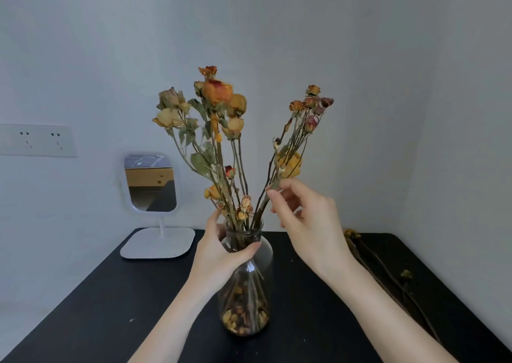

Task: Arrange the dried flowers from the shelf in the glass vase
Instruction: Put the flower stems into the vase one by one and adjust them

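My left hand point(221, 251) is curled round the neck and shoulder of the glass vase point(249, 293), thumb across the front and fingers behind, steadying it upright on the black worktop point(83, 293). My right hand point(307, 215) is raised just right of the vase mouth. Its thumb and forefinger pinch the stem of a spray point(313, 105) of small reddish buds, and the other fingers are loosely bent and hold nothing.

The spray's stem runs down into the vase mouth and leans out to the right. The main bunch of dried flowers point(219, 93) stands in the vase, fanned up and to the left. Dried petals and buds lie in the bottom of the glass.

Assessment: the step in hand is positioning one spray within a largely filled vase. The next move calls for a light pinch and a slow shift of the stem, as dried material looks brittle, with the left hand holding the vase firm against tipping.

Loose stems point(388, 268) lie on the worktop to the right, not yet placed. A white mirror point(151, 184) stands at the rear left below a wall socket point(36, 140).
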